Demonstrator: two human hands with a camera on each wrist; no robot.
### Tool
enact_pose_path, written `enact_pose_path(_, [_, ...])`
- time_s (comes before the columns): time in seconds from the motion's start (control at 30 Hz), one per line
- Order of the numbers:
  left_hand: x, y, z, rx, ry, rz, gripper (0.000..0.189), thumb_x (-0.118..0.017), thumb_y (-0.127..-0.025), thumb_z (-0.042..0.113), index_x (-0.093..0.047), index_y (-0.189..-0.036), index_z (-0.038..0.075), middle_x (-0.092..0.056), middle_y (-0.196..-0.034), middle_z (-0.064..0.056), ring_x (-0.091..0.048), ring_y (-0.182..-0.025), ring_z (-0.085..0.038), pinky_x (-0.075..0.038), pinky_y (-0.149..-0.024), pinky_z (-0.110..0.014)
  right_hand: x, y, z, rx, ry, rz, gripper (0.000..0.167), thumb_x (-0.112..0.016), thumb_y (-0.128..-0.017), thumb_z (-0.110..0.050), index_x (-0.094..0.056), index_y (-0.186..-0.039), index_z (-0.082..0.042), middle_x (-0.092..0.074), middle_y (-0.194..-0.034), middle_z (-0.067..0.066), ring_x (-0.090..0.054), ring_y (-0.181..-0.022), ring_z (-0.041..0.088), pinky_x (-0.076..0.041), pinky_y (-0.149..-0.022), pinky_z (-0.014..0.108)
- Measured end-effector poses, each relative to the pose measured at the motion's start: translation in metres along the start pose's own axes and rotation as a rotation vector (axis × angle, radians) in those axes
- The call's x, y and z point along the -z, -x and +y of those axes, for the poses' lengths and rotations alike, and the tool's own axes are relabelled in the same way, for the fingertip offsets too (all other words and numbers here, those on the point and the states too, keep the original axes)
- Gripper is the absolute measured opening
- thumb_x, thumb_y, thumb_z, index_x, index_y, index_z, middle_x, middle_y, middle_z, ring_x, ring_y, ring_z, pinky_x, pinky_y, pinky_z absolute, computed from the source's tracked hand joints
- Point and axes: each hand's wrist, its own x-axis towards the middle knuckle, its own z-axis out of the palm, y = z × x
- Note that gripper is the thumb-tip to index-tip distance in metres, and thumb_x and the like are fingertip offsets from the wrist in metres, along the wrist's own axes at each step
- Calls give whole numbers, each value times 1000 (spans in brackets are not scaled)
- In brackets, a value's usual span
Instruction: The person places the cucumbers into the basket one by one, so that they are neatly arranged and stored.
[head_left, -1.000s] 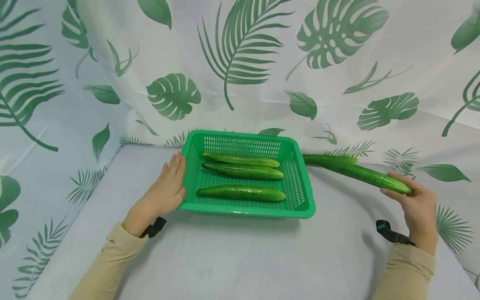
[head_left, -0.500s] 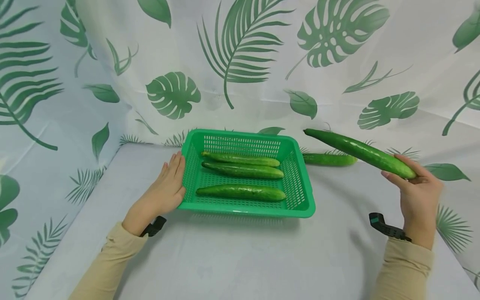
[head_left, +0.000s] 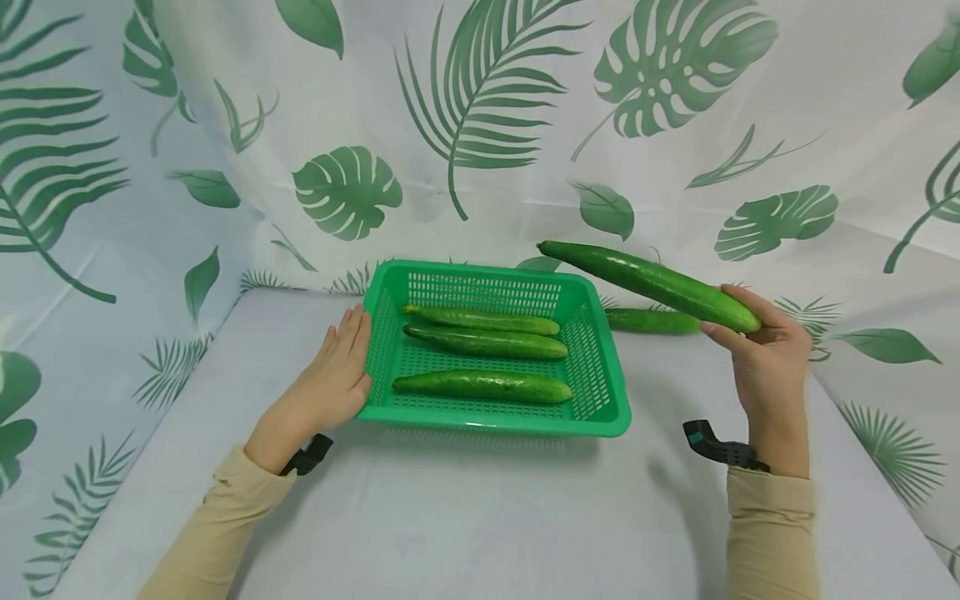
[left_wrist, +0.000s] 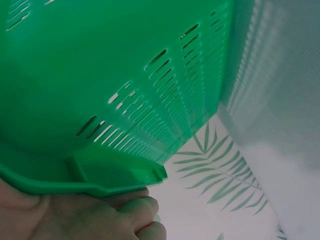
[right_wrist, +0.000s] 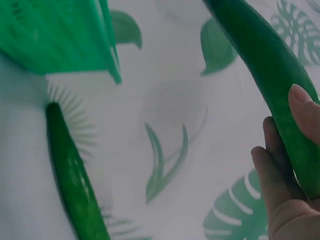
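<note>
My right hand [head_left: 772, 358] grips a cucumber [head_left: 652, 282] near its thick right end, thumb on one side and fingers on the other. The cucumber is raised off the table, its thin tip tilted up over the right rear corner of the green basket [head_left: 480, 423]. Straight fingers of my left hand [head_left: 330, 375] rest against the basket's left side; in the left wrist view the fingers [left_wrist: 135, 215] lie right under the rim. Inside the basket are three cucumbers side by side: a rear one [head_left: 487, 320], a middle one [head_left: 487, 342] and a front one [head_left: 480, 385].
Another cucumber [head_left: 652, 321] lies on the white table [head_left: 480, 517] right of the basket, partly hidden behind its rim in the head view. Leaf-patterned cloth [head_left: 525, 192] stands as a wall behind and at the left. Black straps with cameras sit on both wrists.
My right hand has lifted the cucumber from the table and carried it up and left toward the basket. The left hand and the basket have stayed in place.
</note>
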Motion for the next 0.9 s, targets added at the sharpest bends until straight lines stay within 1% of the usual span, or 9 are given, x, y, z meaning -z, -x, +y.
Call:
enact_pose_path(0.2, [0,0,-1,-1,0,2,72,-36,-97,7,5,-152,-13,12,-161,-28,11,-149,-40,0,-119,-56,-26,7,4,-27,82,-100,50,-65,-80,25,-61,-128,11,-56,-128,19,-52,-112,25,-53,-86,20])
enact_pose_path(0.3, [-1,0,-1,-2,0,4,72,-36,-97,7,5,-152,-13,12,-161,-28,11,-149,-40,0,-118,-56,-39,12,7,-41,144,-141,49,-67,-81,21,-63,-128,7,-58,-126,15,-52,-110,24,-53,-85,19])
enact_pose_path(0.4, [-1,0,-1,-4,0,8,72,-36,-96,6,5,-152,-13,12,-161,-28,10,-149,-40,0,-118,-56,-52,16,12,-73,172,-183,48,-67,-82,19,-64,-129,5,-59,-125,11,-53,-106,21,-53,-83,19])
enact_pose_path(0.53, [-1,0,-1,-8,-4,15,72,-36,-96,6,4,-152,-13,11,-161,-29,9,-149,-40,-1,-118,-57,-71,24,18,-150,164,-239,48,-68,-85,15,-62,-131,4,-57,-125,9,-55,-104,19,-53,-83,19])
enact_pose_path(0.67, [-1,1,-1,-6,0,16,72,-37,-96,6,4,-152,-14,11,-161,-29,10,-149,-40,-1,-118,-57,-89,32,25,-252,177,-263,49,-70,-86,8,-60,-134,2,-54,-129,7,-56,-106,18,-53,-83,20])
enact_pose_path(0.77, [0,1,0,-3,3,15,72,-37,-96,6,3,-152,-14,10,-161,-29,9,-149,-41,-1,-118,-57,-98,36,32,-316,251,-272,52,-72,-87,3,-59,-137,-1,-53,-131,6,-57,-106,17,-53,-82,20])
enact_pose_path(0.8, [0,1,0,-3,3,16,72,-37,-96,6,3,-152,-14,10,-161,-29,9,-149,-41,-1,-118,-57,-100,38,34,-337,280,-278,53,-73,-87,2,-59,-138,-3,-51,-137,7,-55,-113,17,-53,-84,21])
enact_pose_path(0.83, [0,1,0,-3,2,16,72,-38,-96,6,3,-152,-14,10,-161,-29,10,-149,-40,-1,-118,-57,-102,39,36,-356,322,-285,53,-73,-87,0,-59,-138,-5,-50,-140,7,-54,-116,17,-53,-84,22])
enact_pose_path(0.9, [0,1,0,-4,3,16,72,-38,-96,6,3,-152,-14,10,-161,-29,9,-149,-40,-1,-118,-57,-105,42,41,-390,403,-305,54,-74,-88,-4,-59,-139,-8,-49,-143,8,-54,-116,18,-53,-85,24])
